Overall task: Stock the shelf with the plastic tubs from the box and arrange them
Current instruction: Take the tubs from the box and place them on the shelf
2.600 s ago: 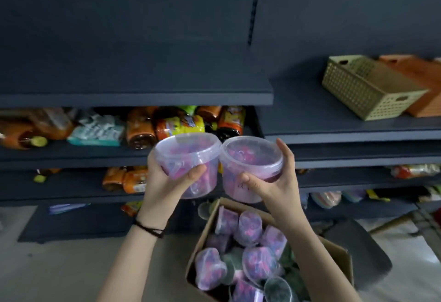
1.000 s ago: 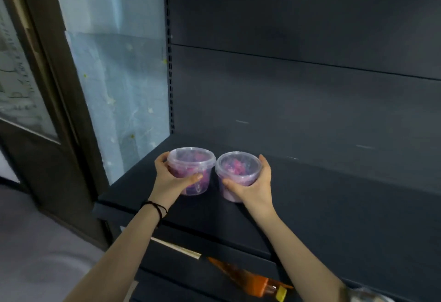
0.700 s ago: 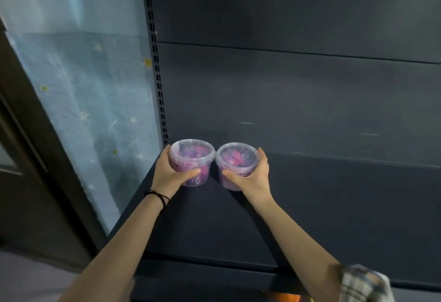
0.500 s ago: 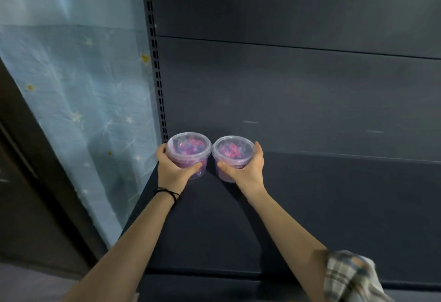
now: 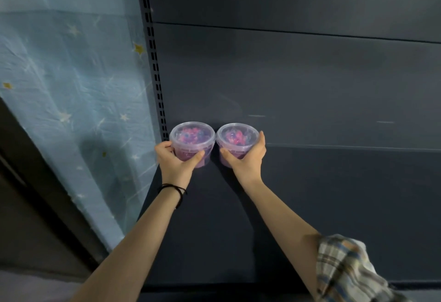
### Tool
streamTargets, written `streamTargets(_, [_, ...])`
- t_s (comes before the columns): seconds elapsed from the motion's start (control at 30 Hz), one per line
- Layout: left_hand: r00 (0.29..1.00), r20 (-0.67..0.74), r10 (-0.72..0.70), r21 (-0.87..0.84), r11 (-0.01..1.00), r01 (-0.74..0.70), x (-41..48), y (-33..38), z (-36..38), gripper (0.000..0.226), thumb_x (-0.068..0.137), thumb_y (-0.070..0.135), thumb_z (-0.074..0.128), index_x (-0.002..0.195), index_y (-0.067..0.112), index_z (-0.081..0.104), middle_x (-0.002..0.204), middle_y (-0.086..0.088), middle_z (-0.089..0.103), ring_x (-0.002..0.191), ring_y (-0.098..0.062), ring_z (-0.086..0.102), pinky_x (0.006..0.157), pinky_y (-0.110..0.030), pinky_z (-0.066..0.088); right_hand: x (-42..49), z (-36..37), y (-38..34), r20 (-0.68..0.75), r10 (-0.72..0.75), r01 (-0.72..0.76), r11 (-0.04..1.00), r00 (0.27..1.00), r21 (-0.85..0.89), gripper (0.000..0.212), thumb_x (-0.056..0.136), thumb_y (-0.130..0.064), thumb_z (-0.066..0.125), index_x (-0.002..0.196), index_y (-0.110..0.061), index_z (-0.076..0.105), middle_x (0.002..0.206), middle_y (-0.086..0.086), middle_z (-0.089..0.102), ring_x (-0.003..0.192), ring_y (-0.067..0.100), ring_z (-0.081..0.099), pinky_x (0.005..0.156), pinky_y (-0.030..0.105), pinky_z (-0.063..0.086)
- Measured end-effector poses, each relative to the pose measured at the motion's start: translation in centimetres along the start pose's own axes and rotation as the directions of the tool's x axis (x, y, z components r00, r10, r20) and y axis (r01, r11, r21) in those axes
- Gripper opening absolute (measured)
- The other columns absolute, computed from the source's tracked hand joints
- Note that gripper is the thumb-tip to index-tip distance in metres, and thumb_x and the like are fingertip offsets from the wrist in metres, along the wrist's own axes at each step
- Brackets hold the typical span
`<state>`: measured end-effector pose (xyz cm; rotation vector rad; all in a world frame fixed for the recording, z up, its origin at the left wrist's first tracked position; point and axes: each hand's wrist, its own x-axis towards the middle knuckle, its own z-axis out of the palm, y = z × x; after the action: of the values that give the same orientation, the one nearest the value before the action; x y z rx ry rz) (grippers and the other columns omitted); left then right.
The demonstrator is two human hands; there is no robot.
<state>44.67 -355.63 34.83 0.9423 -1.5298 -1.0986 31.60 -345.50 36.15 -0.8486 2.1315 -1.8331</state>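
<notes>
Count: two round, clear plastic tubs with snap lids, both filled with pink and purple pieces. Both stand upright at the rear left corner of the dark grey metal shelf (image 5: 334, 206), close to the back panel (image 5: 286, 75).

The left tub (image 5: 192, 138) is beside the slotted upright (image 5: 152, 51). The right tub (image 5: 237, 138) is just beside it, and their lid rims meet or nearly meet.

The left hand (image 5: 176, 163) is clamped around the left tub's wall, thumb in front. The right hand (image 5: 247, 161) is clamped around the right tub in the same way.

One black band (image 5: 175, 188) circles the left wrist. One plaid sleeve (image 5: 346, 270) covers the right upper arm. One light blue cloth with star print (image 5: 71, 87) hangs left of the upright.
</notes>
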Motion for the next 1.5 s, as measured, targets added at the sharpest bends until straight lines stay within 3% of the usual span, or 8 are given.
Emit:
streamTargets(0.23, [0.998, -0.062, 0.007, 0.123, 0.992, 0.0, -0.5, 1.5, 0.6, 0.088, 0.041, 0.049, 0.08, 0.108, 0.012, 0.037, 0.119, -0.018, 0.044, 0.101, -0.026, 0.051, 0.081, -0.037, 0.049, -0.7, -2.8, -0.1, 0.085, 0.018, -0.017, 1.0, 0.996, -0.007, 0.118, 0.071, -0.028, 0.085, 0.153, -0.018, 0.001, 0.158, 0.001, 0.008, 0.144, 0.015, 0.015, 0.11, 0.024, 0.019])
streamTargets(0.4, [0.98, -0.172, 0.102, 0.189, 0.98, -0.069, -5.1, 3.4, 0.6, 0.061, 0.06, 0.036, 0.073, 0.105, 0.002, 0.051, 0.109, -0.021, 0.052, 0.099, -0.035, 0.052, 0.084, -0.041, 0.045, -2.7, -9.4, 0.6, 0.04, 0.056, -0.054, 0.997, 0.998, -0.061, 0.063, 0.084, -0.023, 0.072, 0.139, -0.018, 0.042, 0.136, -0.001, 0.046, 0.123, 0.017, 0.051, 0.1, 0.027, 0.043])
streamTargets(0.53, [0.989, 0.145, 0.033, 0.244, 0.967, -0.068, -11.1, 6.3, 3.2, 0.019, 0.082, 0.034, 0.069, 0.088, 0.018, 0.06, 0.097, -0.002, 0.063, 0.095, -0.024, 0.061, 0.084, -0.04, 0.05, -5.6, -17.3, 1.0, 0.011, 0.036, -0.036, 0.997, 0.999, -0.065, 0.046, 0.086, -0.021, 0.071, 0.128, -0.018, 0.053, 0.118, -0.004, 0.06, 0.109, 0.012, 0.059, 0.081, 0.01, 0.044])
streamTargets(0.8, [0.837, 0.539, 0.095, 0.209, 0.948, -0.242, -29.8, 13.5, 12.6, 0.036, 0.085, 0.044, 0.064, 0.118, 0.032, 0.054, 0.116, 0.011, 0.056, 0.103, -0.009, 0.057, 0.087, -0.034, 0.049, -16.0, -39.7, 2.3, -0.08, -0.022, 0.003, 0.974, 0.997, -0.226, 0.048, 0.081, -0.017, 0.076, 0.124, -0.014, 0.056, 0.108, -0.002, 0.062, 0.107, 0.015, 0.061, 0.094, 0.029, 0.049])
streamTargets(1.0, [0.638, 0.749, 0.18, 0.02, 0.956, -0.293, -45.1, 15.7, 21.6, 0.032, 0.085, 0.038, 0.066, 0.113, 0.041, 0.051, 0.115, 0.012, 0.058, 0.102, -0.007, 0.058, 0.087, -0.035, 0.051, -25.7, -57.1, 6.5, -0.18, 0.054, -0.121, 0.916, 0.982, -0.383, 0.053, 0.082, -0.027, 0.074, 0.13, -0.021, 0.052, 0.105, -0.01, 0.063, 0.1, 0.011, 0.061, 0.087, 0.027, 0.05])
streamTargets(1.13, [0.528, 0.843, 0.106, 0.042, 0.965, -0.26, -52.8, 15.3, 27.2, 0.033, 0.086, 0.04, 0.065, 0.115, 0.04, 0.05, 0.121, 0.011, 0.055, 0.111, -0.009, 0.053, 0.092, -0.031, 0.046, -29.8, -64.8, 10.0, -0.22, 0.147, -0.226, 0.891, 0.964, -0.395, 0.054, 0.085, -0.025, 0.072, 0.133, -0.024, 0.048, 0.112, -0.009, 0.056, 0.101, 0.005, 0.055, 0.078, 0.013, 0.05])
streamTargets(1.3, [0.491, 0.87, -0.045, 0.149, 0.973, -0.174, -59.0, 12.2, 34.0, 0.04, 0.086, 0.039, 0.065, 0.122, 0.029, 0.053, 0.121, 0.01, 0.053, 0.113, -0.01, 0.05, 0.087, -0.025, 0.041, -32.2, -72.0, 16.3, -0.271, 0.267, -0.355, 0.862, 0.925, -0.361, 0.053, 0.085, -0.019, 0.072, 0.133, -0.017, 0.049, 0.108, -0.01, 0.058, 0.086, -0.014, 0.059, 0.07, 0.006, 0.047])
streamTargets(1.5, [0.447, 0.854, -0.266, 0.295, 0.955, 0.004, -65.6, 5.8, 42.9, 0.039, 0.084, 0.036, 0.069, 0.118, 0.024, 0.054, 0.12, 0.005, 0.055, 0.115, -0.017, 0.052, 0.09, -0.03, 0.044, -32.9, -79.9, 26.5, -0.304, 0.45, -0.534, 0.786, 0.84, -0.312, 0.051, 0.082, -0.021, 0.075, 0.128, -0.021, 0.051, 0.113, -0.005, 0.06, 0.101, 0.007, 0.059, 0.079, 0.02, 0.053])
